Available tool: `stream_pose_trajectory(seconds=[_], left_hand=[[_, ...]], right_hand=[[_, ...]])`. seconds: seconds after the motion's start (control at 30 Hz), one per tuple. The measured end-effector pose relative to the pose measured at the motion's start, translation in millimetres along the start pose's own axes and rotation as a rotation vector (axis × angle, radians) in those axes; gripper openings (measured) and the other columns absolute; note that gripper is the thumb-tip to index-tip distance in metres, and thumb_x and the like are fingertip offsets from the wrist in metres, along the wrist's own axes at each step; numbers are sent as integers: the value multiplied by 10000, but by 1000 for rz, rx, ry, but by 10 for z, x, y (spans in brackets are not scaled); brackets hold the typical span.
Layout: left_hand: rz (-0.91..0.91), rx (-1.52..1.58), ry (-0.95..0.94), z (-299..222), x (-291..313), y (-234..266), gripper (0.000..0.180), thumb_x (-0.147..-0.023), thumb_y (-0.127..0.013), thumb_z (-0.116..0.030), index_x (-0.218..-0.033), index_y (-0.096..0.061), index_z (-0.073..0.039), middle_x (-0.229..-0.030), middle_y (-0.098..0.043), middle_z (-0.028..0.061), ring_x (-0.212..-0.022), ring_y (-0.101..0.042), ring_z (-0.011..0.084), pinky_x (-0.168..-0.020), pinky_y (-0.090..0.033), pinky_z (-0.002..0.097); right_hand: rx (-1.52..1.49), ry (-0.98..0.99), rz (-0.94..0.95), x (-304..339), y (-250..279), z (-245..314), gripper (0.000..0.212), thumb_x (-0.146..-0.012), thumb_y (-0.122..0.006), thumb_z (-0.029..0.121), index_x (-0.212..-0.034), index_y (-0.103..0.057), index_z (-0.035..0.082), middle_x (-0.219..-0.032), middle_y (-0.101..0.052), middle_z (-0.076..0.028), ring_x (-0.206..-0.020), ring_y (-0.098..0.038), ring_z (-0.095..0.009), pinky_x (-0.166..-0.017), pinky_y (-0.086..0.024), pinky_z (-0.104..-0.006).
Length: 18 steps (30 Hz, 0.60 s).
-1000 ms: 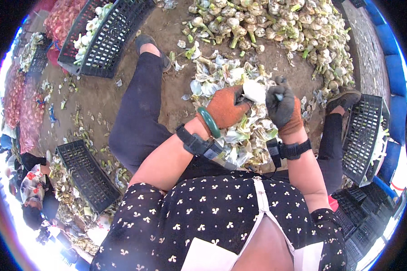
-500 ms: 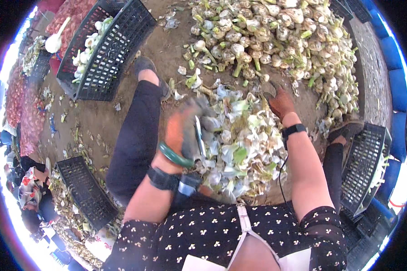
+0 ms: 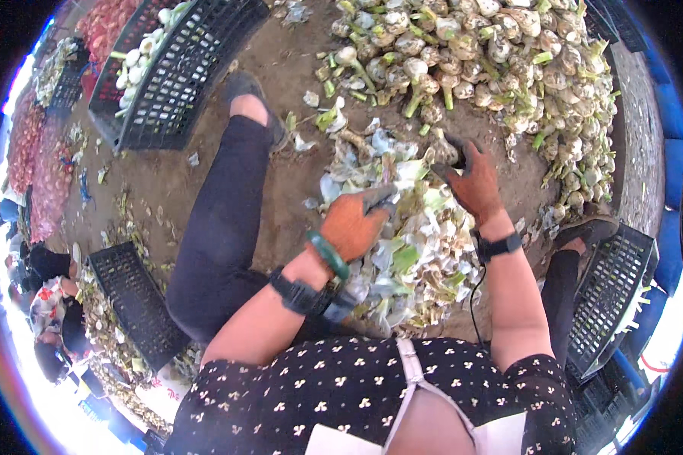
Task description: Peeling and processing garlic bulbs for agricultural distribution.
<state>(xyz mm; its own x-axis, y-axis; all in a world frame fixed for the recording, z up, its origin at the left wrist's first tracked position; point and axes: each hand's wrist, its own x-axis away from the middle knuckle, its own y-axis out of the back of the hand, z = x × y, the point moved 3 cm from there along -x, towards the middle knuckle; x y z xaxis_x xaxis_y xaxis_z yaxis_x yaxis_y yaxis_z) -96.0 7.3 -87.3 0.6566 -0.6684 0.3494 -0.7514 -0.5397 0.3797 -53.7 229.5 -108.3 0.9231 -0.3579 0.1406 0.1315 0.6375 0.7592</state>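
My right hand (image 3: 472,178), in an orange glove with dark fingertips, closes its thumb and fingers around a garlic bulb (image 3: 442,149) at the near edge of the garlic pile (image 3: 448,57). My left hand (image 3: 358,224), gloved alike and with a green bangle (image 3: 327,255) at the wrist, is closed over a heap of peeled garlic skins (image 3: 413,265). Its fingertips point toward the right hand; what they grip, if anything, is hidden from this view. Between my legs lie the skins, pale and green, with leaf scraps among them.
A black crate (image 3: 178,83) holding cleaned white garlic stands beyond my left foot. Another crate (image 3: 140,307) lies by my left knee, and a third (image 3: 609,292) stands beside my right leg. Red net sacks (image 3: 49,178) and a person (image 3: 53,303) are at the far left.
A garlic bulb was in the air over the left crate and is no longer there. My left hand, blurred with a blade showing beside it, has moved right; my right hand now grips a bulb.
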Motion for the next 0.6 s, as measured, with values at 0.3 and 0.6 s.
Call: stream_pose_trajectory(seconds=[0.3,0.6], left_hand=[[161,413,29,-502,206,-116,183,-817,-482,-114,-921,-589,-10,-749,-639,98,-582,-614,171,-548,-482,292],[222,411,15,-667,484,-31,194,-786,-485,-67,-930,-600,-8,-714,-633,76,-583,-608,141,-521,-472,274]], right_hand=[[150,373,-171,1009,270,901,463,-629,-707,106,-1072,-570,124,-1002,-527,-116,-941,-508,-303,-811,-432,-387],[241,356,-237,1335,375,1155,483,-600,-698,74,-1066,-585,136,-984,-515,-130,-917,-496,-314,-793,-428,-394]])
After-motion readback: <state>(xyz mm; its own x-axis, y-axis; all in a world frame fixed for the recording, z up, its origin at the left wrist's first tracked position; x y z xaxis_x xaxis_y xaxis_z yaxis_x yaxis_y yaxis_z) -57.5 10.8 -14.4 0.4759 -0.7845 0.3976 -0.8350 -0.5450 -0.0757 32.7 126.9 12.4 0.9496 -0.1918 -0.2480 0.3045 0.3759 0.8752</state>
